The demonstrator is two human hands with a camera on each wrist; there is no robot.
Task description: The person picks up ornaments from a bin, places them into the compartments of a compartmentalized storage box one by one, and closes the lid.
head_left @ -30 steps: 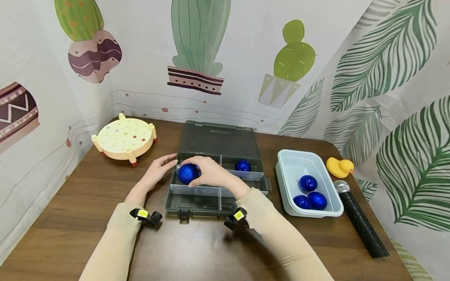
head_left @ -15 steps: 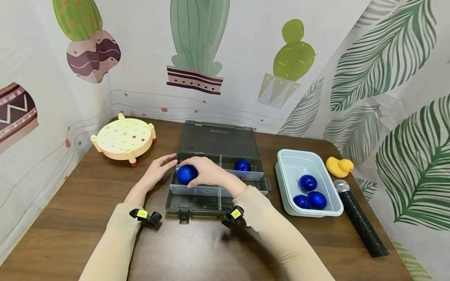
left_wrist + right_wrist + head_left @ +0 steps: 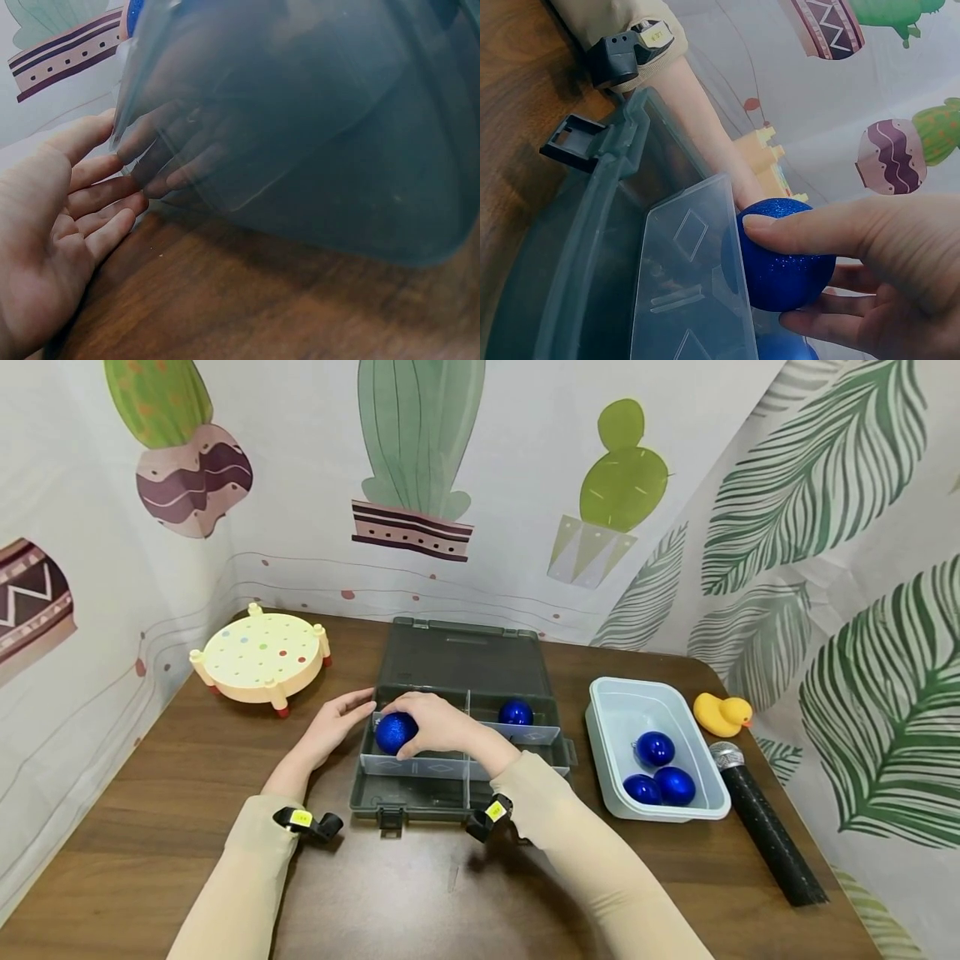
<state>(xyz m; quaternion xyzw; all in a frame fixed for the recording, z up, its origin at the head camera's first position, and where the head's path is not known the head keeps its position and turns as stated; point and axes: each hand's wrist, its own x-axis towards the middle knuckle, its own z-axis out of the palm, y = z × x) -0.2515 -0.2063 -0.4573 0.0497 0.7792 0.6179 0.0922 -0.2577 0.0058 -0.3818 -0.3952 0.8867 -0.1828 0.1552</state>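
A glittery blue bauble [image 3: 396, 733] is gripped by my right hand [image 3: 438, 724], thumb on the near side and fingers round the far side. It sits at the left part of a dark, see-through divider box [image 3: 408, 793], partly behind a clear divider [image 3: 694, 277] in the right wrist view. My left hand [image 3: 327, 731] rests its fingertips against the box's left side, fingers fairly straight; in the left wrist view they touch the box wall [image 3: 300, 150]. A shiny blue bauble [image 3: 516, 712] lies in the back right compartment. Another blue surface [image 3: 789, 347] shows below the held bauble, mostly hidden.
Right of the box stands a pale blue tub [image 3: 600, 735] with three blue baubles [image 3: 655, 749]. Beyond it are a yellow rubber duck [image 3: 720, 716] and a black microphone [image 3: 772, 835]. A round cream pegged stand [image 3: 258, 652] sits back left. The box lid [image 3: 461, 660] lies open behind.
My right hand and the glittery bauble have shifted very slightly left in the box. The left hand stays against the box's side. The head view has drifted a little.
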